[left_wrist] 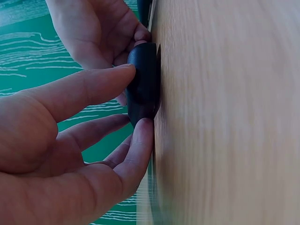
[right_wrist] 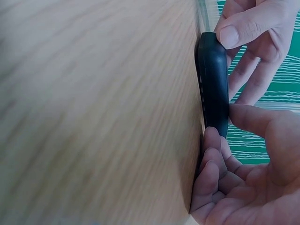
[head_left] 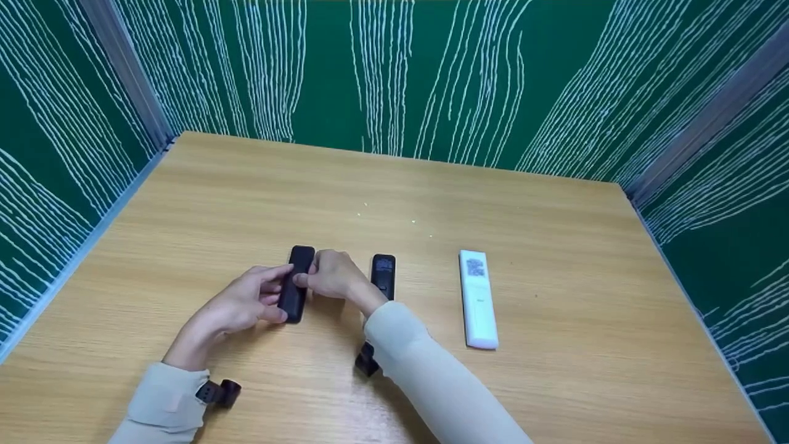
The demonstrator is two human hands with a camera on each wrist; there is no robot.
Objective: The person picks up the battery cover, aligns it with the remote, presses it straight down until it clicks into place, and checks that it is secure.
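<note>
A black remote control [head_left: 293, 302] lies on the table with a plain, smooth face up, held between both hands. My left hand [head_left: 243, 302] grips it from the left, index fingertip on the long edge and thumb by the near corner. From the right, my right hand [head_left: 336, 274] pinches it, thumb on the upper face and fingers curled at the far right side. In the left wrist view the remote's rounded end [left_wrist: 143, 84] sits close over the wood. The right wrist view shows its long side [right_wrist: 214, 84] with both hands around it.
Right of the hands lies a second black remote control [head_left: 383, 276] with a label, partly hidden by the right forearm. Farther right is a white remote control [head_left: 479, 308] with a printed label. Green walls [head_left: 327, 74] with white lines border the wooden table [head_left: 585, 345].
</note>
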